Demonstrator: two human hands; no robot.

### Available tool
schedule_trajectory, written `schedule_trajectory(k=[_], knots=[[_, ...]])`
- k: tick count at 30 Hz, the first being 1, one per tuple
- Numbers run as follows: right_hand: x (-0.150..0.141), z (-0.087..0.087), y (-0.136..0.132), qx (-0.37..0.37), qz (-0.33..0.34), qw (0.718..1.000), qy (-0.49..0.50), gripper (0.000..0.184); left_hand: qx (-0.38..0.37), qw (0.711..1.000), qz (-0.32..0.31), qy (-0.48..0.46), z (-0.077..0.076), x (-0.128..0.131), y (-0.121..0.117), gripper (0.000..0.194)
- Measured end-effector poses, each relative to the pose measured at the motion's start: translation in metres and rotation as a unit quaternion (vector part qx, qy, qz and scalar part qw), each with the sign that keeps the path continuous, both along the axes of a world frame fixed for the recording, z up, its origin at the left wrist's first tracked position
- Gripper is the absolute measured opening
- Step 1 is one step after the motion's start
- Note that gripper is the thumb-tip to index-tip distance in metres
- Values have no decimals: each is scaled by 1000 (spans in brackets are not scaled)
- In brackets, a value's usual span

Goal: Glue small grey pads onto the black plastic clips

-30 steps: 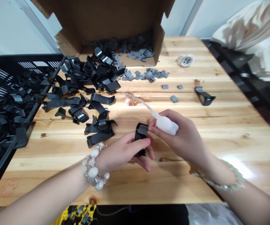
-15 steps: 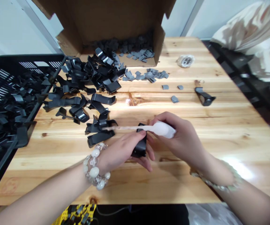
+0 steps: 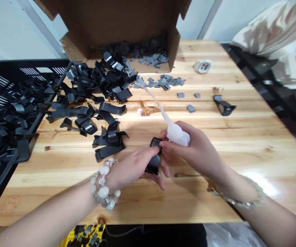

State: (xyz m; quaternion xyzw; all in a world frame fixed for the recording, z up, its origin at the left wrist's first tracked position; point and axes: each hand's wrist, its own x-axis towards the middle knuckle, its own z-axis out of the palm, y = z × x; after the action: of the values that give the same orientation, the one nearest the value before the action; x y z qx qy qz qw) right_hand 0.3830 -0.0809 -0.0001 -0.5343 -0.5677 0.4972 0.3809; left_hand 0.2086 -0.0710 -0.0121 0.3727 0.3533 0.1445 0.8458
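Between the thumb and fingers of my left hand (image 3: 135, 161) is a black curved plastic clip (image 3: 154, 160), held low over the table. My right hand (image 3: 196, 147) grips a white squeeze bottle (image 3: 178, 134) whose long thin nozzle points away and to the left, clear of the clip. Its fingertips are beside the clip's upper end; whether they touch it I cannot tell. Loose black clips (image 3: 110, 140) lie just left of my hands, and a bigger heap of clips (image 3: 99, 79) sits behind them. Small grey pads (image 3: 165, 81) are scattered farther back.
An open cardboard box (image 3: 175, 48) with grey pads inside stands at the back. A black crate (image 3: 27, 62) full of parts is at the left. On the right are a roll of tape (image 3: 203, 66) and a single clip (image 3: 223, 105). A yellow basket (image 3: 71, 238) shows below the table edge.
The bottle's nozzle has swung from pointing left across the clip to pointing up and away from it. The clip stays in my left hand, tilted slightly differently.
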Motion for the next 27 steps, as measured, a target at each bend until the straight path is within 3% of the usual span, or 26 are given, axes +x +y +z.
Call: schedule_trajectory(k=[7,13,18,27], knots=[[-3,0,-3,-54,18,997,51,13,30,999,-12,23,8,2,-1,26],[-2,-1,-1,33,-23,998,-58,10,8,999,39,19,3,2,-2,31],[-1,-2,1,56,-18,994,-91,9,96,987,121,33,-4,2,-2,20],[1,0,1,42,-1,997,-72,13,127,983,125,35,-4,3,4,21]])
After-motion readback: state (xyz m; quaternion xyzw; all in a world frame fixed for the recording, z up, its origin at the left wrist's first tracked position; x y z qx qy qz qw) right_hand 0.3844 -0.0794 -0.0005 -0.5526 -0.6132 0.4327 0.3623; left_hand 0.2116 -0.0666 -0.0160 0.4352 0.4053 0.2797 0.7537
